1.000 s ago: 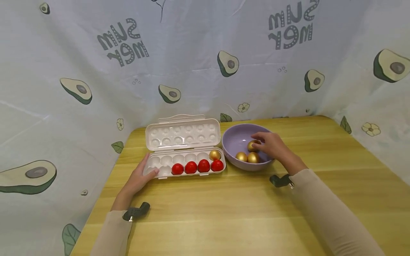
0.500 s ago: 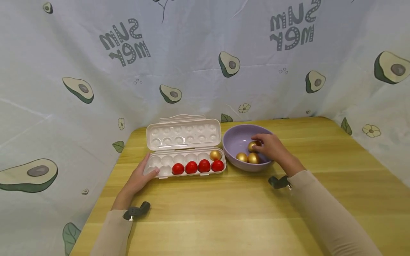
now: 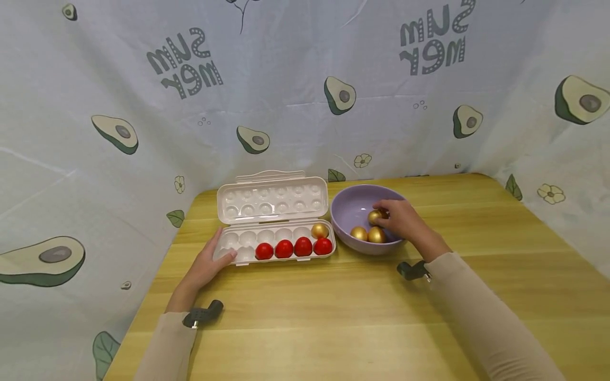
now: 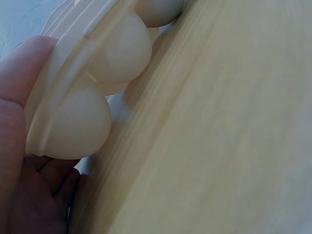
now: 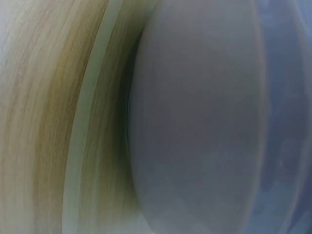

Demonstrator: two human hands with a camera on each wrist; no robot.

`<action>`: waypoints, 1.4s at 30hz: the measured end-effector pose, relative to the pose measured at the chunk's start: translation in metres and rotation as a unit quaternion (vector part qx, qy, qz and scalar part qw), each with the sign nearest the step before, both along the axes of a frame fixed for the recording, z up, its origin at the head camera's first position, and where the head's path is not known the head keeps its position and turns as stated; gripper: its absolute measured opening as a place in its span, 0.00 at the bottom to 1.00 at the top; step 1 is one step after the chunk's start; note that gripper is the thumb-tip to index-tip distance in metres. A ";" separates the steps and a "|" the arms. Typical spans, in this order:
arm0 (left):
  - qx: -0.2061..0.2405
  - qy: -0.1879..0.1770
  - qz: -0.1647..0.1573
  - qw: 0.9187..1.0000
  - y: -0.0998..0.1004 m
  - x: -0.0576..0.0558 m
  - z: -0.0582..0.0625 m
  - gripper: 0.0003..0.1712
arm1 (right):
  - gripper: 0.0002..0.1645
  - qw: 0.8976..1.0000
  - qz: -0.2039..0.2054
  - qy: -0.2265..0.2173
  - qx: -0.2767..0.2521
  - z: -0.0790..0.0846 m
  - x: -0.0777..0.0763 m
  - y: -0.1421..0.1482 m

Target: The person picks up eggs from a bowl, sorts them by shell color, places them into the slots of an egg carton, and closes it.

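Observation:
A white plastic egg carton lies with its lid raised at the back. Several red eggs fill front cups, and one gold egg sits in the back right cup. My left hand grips the carton's left end; in the left wrist view the thumb is over the rim and the fingers are below. Inside the purple bowl, my right hand pinches a gold egg. Two more gold eggs lie in front of it. The right wrist view shows only the bowl's outside and the table.
The bowl stands close beside the carton's right end. Both are on a wooden table, near its back edge. Behind hangs a pale curtain with avocado prints.
The right thumb and fingers have drawn in around the gold egg inside the bowl, and the right forearm has shifted slightly left. My left hand and the carton have stayed in place.

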State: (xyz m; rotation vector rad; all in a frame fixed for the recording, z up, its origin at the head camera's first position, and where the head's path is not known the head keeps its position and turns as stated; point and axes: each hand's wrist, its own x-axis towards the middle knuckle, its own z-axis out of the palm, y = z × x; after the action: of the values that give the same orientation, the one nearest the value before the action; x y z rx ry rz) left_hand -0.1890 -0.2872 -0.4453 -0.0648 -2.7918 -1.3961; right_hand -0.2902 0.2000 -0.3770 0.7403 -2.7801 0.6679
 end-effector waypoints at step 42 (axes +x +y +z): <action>0.000 0.005 0.005 1.000 0.001 0.001 0.000 0.51 | 0.15 0.998 -0.019 -0.040 0.036 -0.002 -0.005 -0.001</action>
State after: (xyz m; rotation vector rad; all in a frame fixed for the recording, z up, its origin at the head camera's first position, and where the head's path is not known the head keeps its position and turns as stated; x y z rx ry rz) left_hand -0.1881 -0.2859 -0.4456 -0.0580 -2.7801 -1.3912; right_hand -0.2950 0.1993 -0.3788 0.6863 -2.8979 0.6066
